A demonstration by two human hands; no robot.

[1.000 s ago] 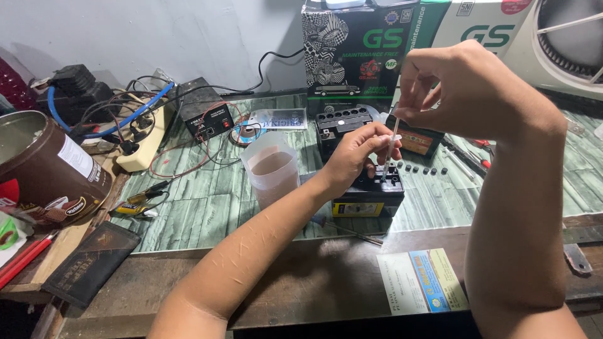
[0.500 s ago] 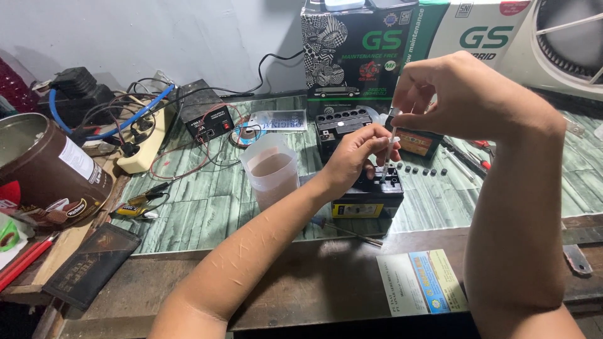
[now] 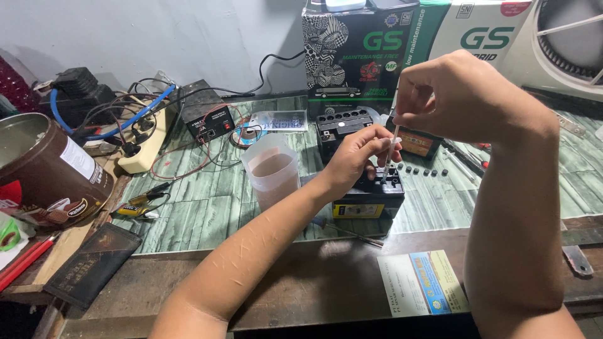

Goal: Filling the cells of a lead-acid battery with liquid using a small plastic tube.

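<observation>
Small black battery [image 3: 370, 194] sits on the green-patterned worktop [image 3: 207, 207], near its front edge, just right of a cloudy plastic cup [image 3: 272, 171]. The battery's top is mostly hidden by the left hand [image 3: 355, 157]; only its front face with a yellow label and part of the top show.

Left hand: rests on the battery top, fingers pinched around the lower part of a thin white tube [image 3: 391, 150]. Which fingertips touch the tube cannot be made out.

Right hand [image 3: 458, 94]: raised above the battery, fingers clenched on the tube's upper end. The top of the tube is hidden inside the grip. The tube stands nearly upright, its lower tip at the battery top; whether it enters an opening there is too small to tell.

A second black battery [image 3: 342, 125] with a row of open holes stands behind the first, partly hidden by the left hand. A row of small dark caps [image 3: 421, 171] lies on the worktop right of the battery.

Further off: a black box with red switch [image 3: 207, 119] and tangled cables at the back left, a brown tin [image 3: 44, 169] cut off at the left edge, printed cartons [image 3: 361, 50] at the back, a fan [image 3: 571, 37] cut off at the top right corner. A printed leaflet [image 3: 421, 282] lies on the wooden front edge, between the forearms.
</observation>
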